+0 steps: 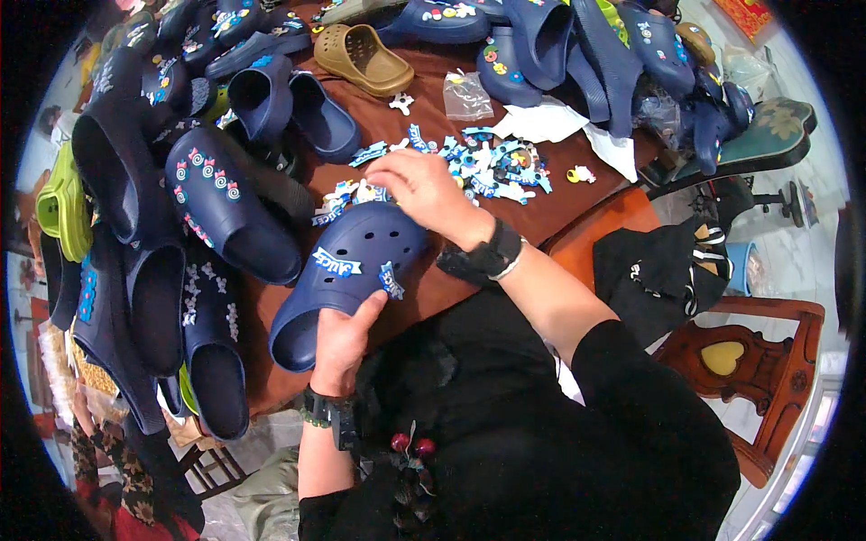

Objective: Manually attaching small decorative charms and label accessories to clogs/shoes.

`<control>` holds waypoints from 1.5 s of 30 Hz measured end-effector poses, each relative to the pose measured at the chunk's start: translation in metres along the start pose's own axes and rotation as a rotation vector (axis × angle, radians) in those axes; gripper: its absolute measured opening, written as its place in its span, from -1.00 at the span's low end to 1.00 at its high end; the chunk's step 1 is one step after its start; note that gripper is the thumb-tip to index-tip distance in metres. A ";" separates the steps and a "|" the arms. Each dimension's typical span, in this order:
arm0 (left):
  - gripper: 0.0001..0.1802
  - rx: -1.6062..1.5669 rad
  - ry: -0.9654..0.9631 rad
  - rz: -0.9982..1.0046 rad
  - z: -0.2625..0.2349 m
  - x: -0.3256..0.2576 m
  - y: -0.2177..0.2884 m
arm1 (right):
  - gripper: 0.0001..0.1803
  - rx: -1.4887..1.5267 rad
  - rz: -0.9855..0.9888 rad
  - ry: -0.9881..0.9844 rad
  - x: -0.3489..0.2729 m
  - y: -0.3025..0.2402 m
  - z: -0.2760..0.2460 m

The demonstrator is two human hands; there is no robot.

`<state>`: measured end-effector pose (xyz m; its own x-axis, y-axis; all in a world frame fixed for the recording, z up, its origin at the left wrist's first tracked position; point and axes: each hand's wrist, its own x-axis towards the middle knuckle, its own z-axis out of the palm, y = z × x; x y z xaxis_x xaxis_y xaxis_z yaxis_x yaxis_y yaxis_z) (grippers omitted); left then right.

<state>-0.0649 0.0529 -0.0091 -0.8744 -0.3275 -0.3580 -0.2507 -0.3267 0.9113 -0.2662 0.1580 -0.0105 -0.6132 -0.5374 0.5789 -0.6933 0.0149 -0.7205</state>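
Black shirt (pixel 523 433), holed navy clog (pixel 311 296) with 2 blue charms (pixel 336 263), left hand (pixel 345 341) clamping it, right hand (pixel 428 192), grip unclear

We see navy blue on the clog (pixel 347 287) at the near edge of the plain brown tablecloth (pixel 568 206), with bright blue and white on its two ribbon-shaped charms (pixel 391 281). We find blue and white again, flecked with yellow and black, in the loose charm pile (pixel 505 167) farther in. Toward the left edge, we see pale swirls and pink bows patterning another navy clog (pixel 230 216), and lime green on a clog beyond (pixel 63 207). By the far edge, we notice a mustard-brown clog (pixel 336 52); by the right edge, white paper (pixel 550 120). We see a black shirt (pixel 541 424), a dark-red cherry ornament (pixel 400 442), and a yellow heart (pixel 722 358) on a red-brown chair (pixel 785 397).
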 end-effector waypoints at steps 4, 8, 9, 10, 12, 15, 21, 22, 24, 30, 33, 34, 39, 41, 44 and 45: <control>-0.55 -0.165 -0.024 0.005 -0.006 0.015 0.006 | -0.85 -0.233 0.102 0.092 -0.013 0.004 -0.052; -0.61 -0.147 0.029 0.003 -0.005 0.015 0.018 | -0.81 -0.404 0.238 0.012 -0.039 0.006 -0.109; -0.62 -0.113 0.011 0.000 -0.010 0.017 0.018 | -0.81 -0.437 0.278 -0.012 -0.047 0.008 -0.118; -0.60 -0.088 0.037 0.002 -0.014 0.018 0.016 | -0.78 -0.460 0.274 -0.041 -0.055 0.013 -0.124; -0.58 -0.062 0.064 0.038 -0.015 0.018 0.014 | -0.77 -0.477 0.279 -0.068 -0.073 0.018 -0.133; -0.57 -0.108 0.086 0.012 -0.012 -0.002 0.018 | -0.78 -0.585 0.190 -0.145 -0.097 0.033 -0.138; -0.50 -0.361 0.120 -0.139 -0.022 -0.012 0.020 | -0.79 -0.404 0.217 -0.098 -0.110 0.025 -0.122; -0.50 -0.430 0.165 -0.182 -0.024 -0.009 0.016 | -0.79 -0.405 0.216 -0.097 -0.107 0.026 -0.123; -0.51 -0.415 0.165 -0.186 -0.028 -0.004 0.004 | -0.81 -0.506 0.325 -0.029 -0.100 0.029 -0.131; -0.54 -0.403 0.156 -0.179 -0.028 0.001 0.001 | -0.66 -0.456 0.194 -0.200 -0.074 0.046 -0.120; -0.55 -0.415 0.159 -0.172 -0.027 0.002 0.002 | -0.57 -0.492 0.372 -0.314 -0.063 0.045 -0.109; -0.55 -0.418 0.151 -0.171 -0.027 0.002 0.001 | -0.55 -0.473 0.342 -0.270 -0.063 0.053 -0.108; -0.54 -0.395 0.162 -0.161 -0.026 0.003 -0.001 | -0.60 -0.471 0.320 -0.243 -0.062 0.066 -0.109; -0.53 -0.386 0.169 -0.161 -0.027 0.003 0.000 | -0.70 -0.527 0.340 -0.249 -0.059 0.062 -0.110; -0.53 -0.344 0.189 -0.126 -0.022 -0.001 0.003 | -0.79 -0.512 0.299 -0.155 -0.055 0.060 -0.113; -0.53 -0.351 0.185 -0.127 -0.021 -0.002 0.005 | -0.79 -0.515 0.297 -0.157 -0.055 0.060 -0.115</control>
<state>-0.0555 0.0334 -0.0086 -0.7481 -0.4090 -0.5226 -0.1667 -0.6464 0.7446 -0.3175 0.2851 -0.0414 -0.7725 -0.5646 0.2905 -0.6190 0.5679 -0.5425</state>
